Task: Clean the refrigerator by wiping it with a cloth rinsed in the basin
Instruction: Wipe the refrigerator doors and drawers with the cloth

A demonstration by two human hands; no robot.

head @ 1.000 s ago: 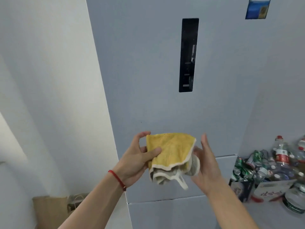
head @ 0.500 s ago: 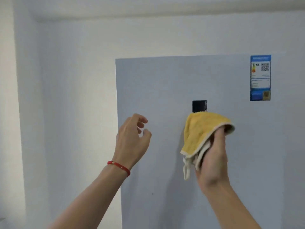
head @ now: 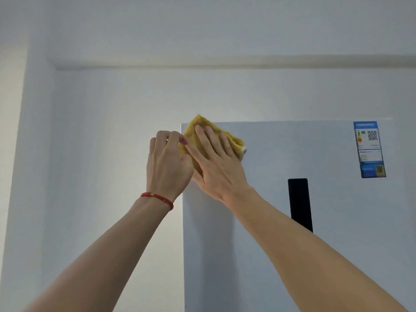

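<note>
Cloth [head: 194, 128] now sits at the top left corner of the refrigerator [head: 270, 221] door, yellow side out, w/ a bit of pale trim showing at its right end. Half a sec ago it hung bunched in the right hand lower down, just under the top of the black panel [head: 300, 204]; since then it has gone up and to the left, and its tip pokes just above the door's top edge.

Right hand [head: 216, 163] lies flat on the cloth, fingers [head: 202, 136] straight and slightly spread, palm pressing it against the door. Before, those fingers were wrapped round the bundle; now nothing is curled, just a flat press.

Left hand [head: 167, 161] was off to the left earlier, holding nothing, well apart from the cloth. Now it's right beside the right hand at the door's left edge, fingers curled w/ the tips at the cloth's left edge. Looks like a pinch on that edge, but can't tell for sure. Red string bracelet [head: 157, 198] on that wrist.

View has tilted up too: more wall and a ceiling ledge above the fridge. Energy label [head: 369, 149] sits at the door's upper right, well apart from the hands. Black panel is partly hidden behind the right forearm.
</note>
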